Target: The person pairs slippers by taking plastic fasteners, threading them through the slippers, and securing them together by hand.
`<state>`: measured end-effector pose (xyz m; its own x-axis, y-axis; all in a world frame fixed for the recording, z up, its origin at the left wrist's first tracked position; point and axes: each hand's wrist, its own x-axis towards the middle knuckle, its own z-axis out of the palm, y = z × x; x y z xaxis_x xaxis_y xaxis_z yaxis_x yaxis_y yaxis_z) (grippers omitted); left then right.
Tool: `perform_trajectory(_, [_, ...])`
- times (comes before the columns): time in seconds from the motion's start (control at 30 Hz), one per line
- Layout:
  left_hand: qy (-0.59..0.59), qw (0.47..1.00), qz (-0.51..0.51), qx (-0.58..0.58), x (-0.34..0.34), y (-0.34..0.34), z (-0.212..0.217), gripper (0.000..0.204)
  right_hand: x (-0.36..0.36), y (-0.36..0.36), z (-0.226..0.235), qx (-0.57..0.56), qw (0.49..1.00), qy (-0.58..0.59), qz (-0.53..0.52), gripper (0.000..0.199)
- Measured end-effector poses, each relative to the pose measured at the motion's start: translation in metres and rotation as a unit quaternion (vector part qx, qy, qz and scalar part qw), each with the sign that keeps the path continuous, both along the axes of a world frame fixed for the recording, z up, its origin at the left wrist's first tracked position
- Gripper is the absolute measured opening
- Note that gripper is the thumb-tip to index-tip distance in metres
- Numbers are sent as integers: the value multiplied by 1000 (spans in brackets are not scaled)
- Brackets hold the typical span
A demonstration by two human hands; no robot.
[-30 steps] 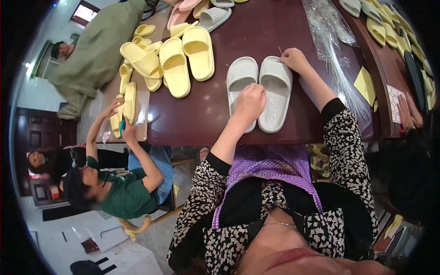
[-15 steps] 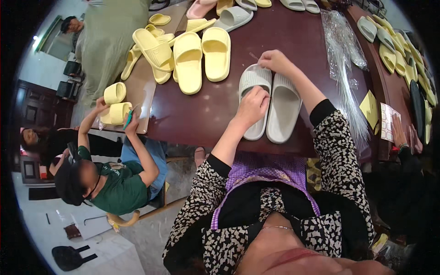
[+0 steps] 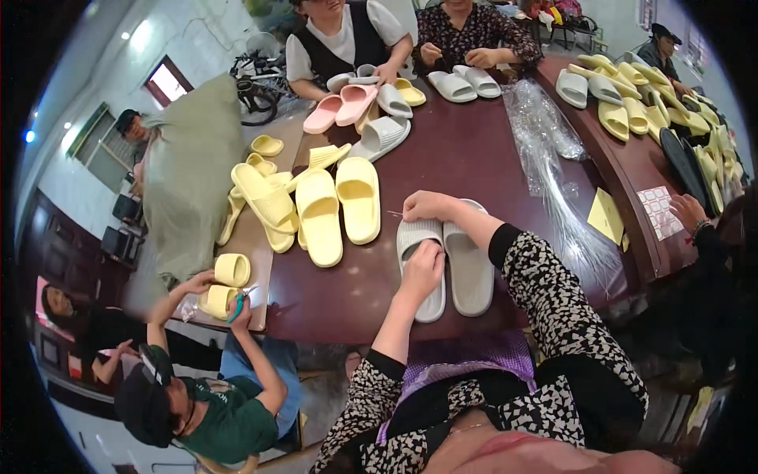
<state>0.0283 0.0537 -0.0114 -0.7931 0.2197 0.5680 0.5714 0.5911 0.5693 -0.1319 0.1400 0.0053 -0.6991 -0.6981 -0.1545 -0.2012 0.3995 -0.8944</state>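
Observation:
A pair of light grey slippers lies in front of me: the left slipper (image 3: 432, 305) and the right slipper (image 3: 472, 280), side by side with toes pointing away. My left hand (image 3: 424, 268) is closed at the foot opening of the left slipper, by the strap edge. Whether its fingertips pinch anything is hidden. My right hand (image 3: 428, 207) is closed above the toe end of that ribbed strap, crossing over from the right. Out of its fingertips, to the left, sticks a thin strand (image 3: 395, 212).
Yellow slippers (image 3: 319, 221) are piled to my left, with pink slippers (image 3: 357, 104) beyond. A bundle of long clear strands (image 3: 564, 207) lies right. A co-worker's hand (image 3: 241, 308) holds teal-handled cutters beside small yellow slippers (image 3: 232, 269). Other people sit across and to the right.
The view has tipped up, so the far table side and people there show. My hands stay at the left grey slipper, the right one still over its toe end.

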Motion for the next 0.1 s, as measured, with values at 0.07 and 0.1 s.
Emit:
perform_trajectory(0.07, [-8,1000,5,0,2,0,0,7,0,-1,-1,-15,1000,15,-17,17])
perform_trajectory(0.1, [-6,1000,5,2,-1,-1,0,8,-2,-2,-2,-29,999,30,-32,17])
